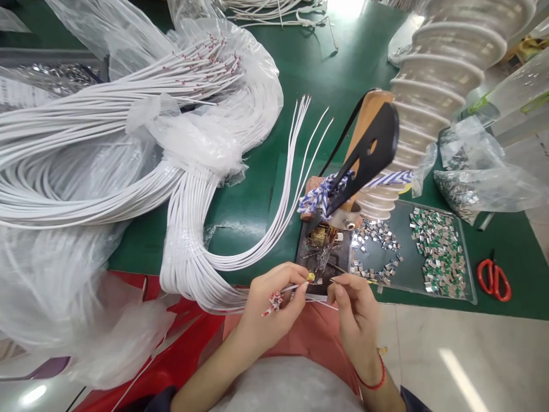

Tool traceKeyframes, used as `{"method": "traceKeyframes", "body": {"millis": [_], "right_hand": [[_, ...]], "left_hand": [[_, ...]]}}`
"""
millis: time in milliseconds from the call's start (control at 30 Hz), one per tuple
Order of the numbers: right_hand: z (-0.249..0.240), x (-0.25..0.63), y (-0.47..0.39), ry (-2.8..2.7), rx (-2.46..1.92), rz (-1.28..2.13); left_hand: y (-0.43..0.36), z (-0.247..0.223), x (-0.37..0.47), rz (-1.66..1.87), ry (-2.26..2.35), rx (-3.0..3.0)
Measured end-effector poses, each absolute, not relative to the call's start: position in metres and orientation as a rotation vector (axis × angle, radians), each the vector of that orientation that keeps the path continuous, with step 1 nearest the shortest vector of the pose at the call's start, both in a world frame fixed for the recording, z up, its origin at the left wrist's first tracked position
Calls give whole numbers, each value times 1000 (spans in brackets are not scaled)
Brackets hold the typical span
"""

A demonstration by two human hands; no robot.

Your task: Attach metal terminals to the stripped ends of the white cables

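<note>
My left hand (274, 300) is closed round a bunch of white cables, whose red-and-white ends (274, 301) stick out by the palm. One cable runs between its thumb and fingertips toward the dark tray (306, 252). My right hand (354, 306) is pinched at the tray's front edge, on something thin that is too small to name. A small yellow piece (310, 277) lies just beyond my left fingertips. From my left hand the white cable bundle (189, 229) curves away over the table edge, with several loose strands (285, 212) lying on the green table (257, 200).
A clear ribbed hose (446, 68) and a black bracket (369, 149) stand over the dark tray. To the right are a clear tray (474, 286) of metal connectors (444, 252), red-handled scissors (494, 279) and plastic bags (493, 183). More wrapped cables (107, 109) cover the left side.
</note>
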State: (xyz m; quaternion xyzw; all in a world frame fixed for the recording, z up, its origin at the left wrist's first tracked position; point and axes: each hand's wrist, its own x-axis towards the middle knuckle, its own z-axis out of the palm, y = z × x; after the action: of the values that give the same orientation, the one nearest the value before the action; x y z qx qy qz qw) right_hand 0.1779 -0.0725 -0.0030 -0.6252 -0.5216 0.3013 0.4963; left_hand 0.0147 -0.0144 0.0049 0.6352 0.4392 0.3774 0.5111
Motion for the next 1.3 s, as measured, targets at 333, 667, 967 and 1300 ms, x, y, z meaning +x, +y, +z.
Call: {"method": "traceKeyframes", "body": {"millis": [333,667,967,1300], "right_hand": [[-5,177,-70,-1412,-1453,588],[-1,175,-69,-1396,-1452,562],[-1,174,-61,-1338,-1401,653],[0,177,-61,-1374,-1403,634]], "left_hand": [[-10,7,17,832,1070,1479],[-6,11,16,736,1059,1423],[0,17,17,681,1072,1233],[-2,20,19,700,1065,1097]]}}
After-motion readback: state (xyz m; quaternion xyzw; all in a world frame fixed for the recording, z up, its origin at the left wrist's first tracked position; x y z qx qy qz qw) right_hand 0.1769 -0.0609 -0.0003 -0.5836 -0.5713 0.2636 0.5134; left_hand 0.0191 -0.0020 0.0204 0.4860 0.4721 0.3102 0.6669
